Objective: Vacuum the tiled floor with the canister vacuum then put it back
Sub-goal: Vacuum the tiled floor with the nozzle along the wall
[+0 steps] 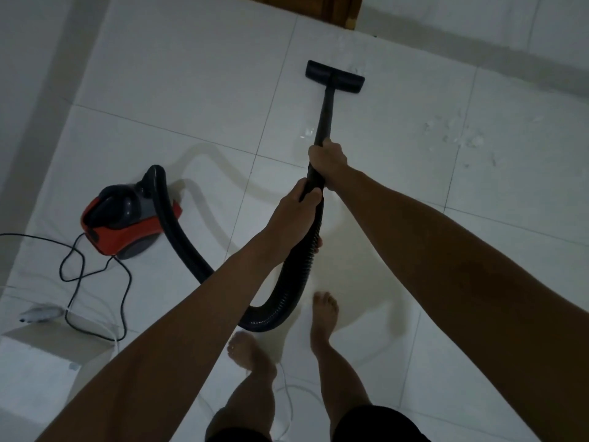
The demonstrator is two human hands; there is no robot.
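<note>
White tiles carry scraps right of the nozzle. Right hand grips the wand; left hand, just behind, clasps the hose. Canister sits far left. Swing right, nozzle kept flat.

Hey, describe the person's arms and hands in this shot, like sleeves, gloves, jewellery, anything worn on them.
Both arms are bare along all that shows; no sleeve is in view. The left hand and right hand wear no gloves, and no watch, bracelet or ring shows on them. Lower down, dark shorts cover the thighs, and both feet are bare. The picture is dim, so fine marks cannot be told.
</note>
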